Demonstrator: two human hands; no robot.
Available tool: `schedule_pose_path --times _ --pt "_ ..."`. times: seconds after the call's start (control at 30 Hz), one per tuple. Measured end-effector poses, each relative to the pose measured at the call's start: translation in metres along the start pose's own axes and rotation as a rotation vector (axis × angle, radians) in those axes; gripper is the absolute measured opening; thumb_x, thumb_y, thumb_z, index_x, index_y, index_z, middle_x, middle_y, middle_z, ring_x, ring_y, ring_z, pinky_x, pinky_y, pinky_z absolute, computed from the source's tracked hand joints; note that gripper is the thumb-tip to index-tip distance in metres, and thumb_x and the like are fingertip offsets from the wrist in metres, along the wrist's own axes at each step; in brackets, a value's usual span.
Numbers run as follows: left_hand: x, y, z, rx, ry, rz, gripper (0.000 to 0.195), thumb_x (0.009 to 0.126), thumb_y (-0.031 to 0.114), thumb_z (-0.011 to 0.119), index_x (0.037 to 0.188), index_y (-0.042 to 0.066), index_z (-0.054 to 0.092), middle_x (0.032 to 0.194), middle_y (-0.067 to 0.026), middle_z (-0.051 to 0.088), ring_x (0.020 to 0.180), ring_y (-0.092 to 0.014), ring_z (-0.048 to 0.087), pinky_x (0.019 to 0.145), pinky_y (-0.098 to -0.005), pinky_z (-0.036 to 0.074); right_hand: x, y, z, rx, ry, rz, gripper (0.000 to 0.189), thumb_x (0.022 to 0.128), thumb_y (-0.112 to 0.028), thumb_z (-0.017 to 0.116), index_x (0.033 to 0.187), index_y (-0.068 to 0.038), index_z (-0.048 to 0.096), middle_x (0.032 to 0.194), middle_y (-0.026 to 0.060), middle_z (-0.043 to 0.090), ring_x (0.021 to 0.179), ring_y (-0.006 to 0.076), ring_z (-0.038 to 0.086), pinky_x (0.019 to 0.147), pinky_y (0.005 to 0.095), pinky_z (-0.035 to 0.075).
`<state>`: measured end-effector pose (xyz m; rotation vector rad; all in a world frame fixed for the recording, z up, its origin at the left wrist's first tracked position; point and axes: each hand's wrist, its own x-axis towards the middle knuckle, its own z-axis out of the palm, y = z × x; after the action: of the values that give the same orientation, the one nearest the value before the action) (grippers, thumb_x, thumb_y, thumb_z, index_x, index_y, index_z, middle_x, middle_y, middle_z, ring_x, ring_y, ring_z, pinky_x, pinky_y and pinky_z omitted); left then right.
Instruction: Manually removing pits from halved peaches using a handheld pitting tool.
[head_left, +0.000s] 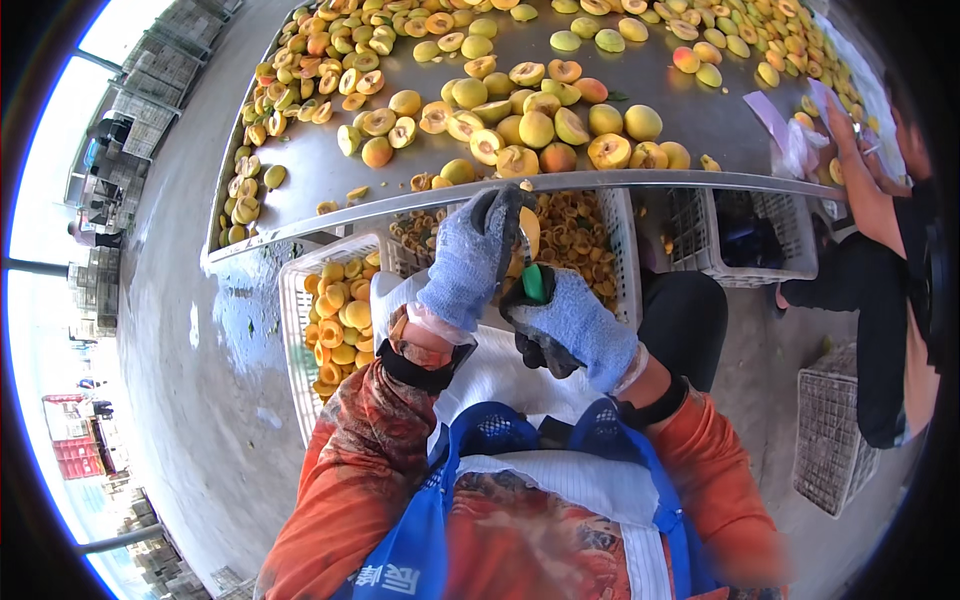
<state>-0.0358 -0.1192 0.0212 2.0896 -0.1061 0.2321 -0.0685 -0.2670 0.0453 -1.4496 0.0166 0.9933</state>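
Note:
Before me, halved yellow peaches or similar stone fruit (536, 129) lie on a metal table (300, 180). My left hand (480, 244), in a blue glove with a dark palm, grips a piece of the fruit (529, 229) just below the table's rim. Close on its right, my right hand (566, 311), gloved alike, is closed around the green handle (534, 283) of a small tool, whose metal end meets the fruit. Under my hands, a crate (628, 247) holds hollowed or cut fruit pieces (574, 240). Smooth orange halves (341, 319) fill the white plastic crate (292, 300) to the left.
At the right, a co-worker's hands (851, 139) are at the table edge near a purple strip (766, 118). A crate with dark contents (806, 259) stands under the table; another crate (832, 427) is on the floor. Wet concrete (244, 315) lies at left.

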Motion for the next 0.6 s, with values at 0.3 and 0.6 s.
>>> schedule_pose_path --times 0.3,0.6 --pt "0.006 -0.007 0.021 0.198 -0.089 -0.051 0.033 0.092 0.03 0.044 0.091 0.003 0.062 0.082 -0.0218 0.061 0.08 -0.039 0.057 0.071 -0.0441 0.045 0.009 0.023 -0.02 0.371 -0.111 -0.023 0.014 0.079 -0.014 0.063 0.085 -0.003 0.058 0.057 0.007 0.053 0.045 0.0154 0.051 0.04 0.0284 0.041" --pt "0.001 0.003 0.035 0.161 -0.033 -0.121 0.035 0.092 0.033 0.045 0.088 0.002 0.06 0.082 -0.0216 0.06 0.081 -0.041 0.056 0.07 -0.0461 0.044 0.009 0.033 -0.023 0.396 -0.098 -0.023 0.013 0.079 -0.015 0.062 0.082 -0.002 0.059 0.057 0.0049 0.054 0.044 0.0141 0.052 0.04 0.027 0.041"
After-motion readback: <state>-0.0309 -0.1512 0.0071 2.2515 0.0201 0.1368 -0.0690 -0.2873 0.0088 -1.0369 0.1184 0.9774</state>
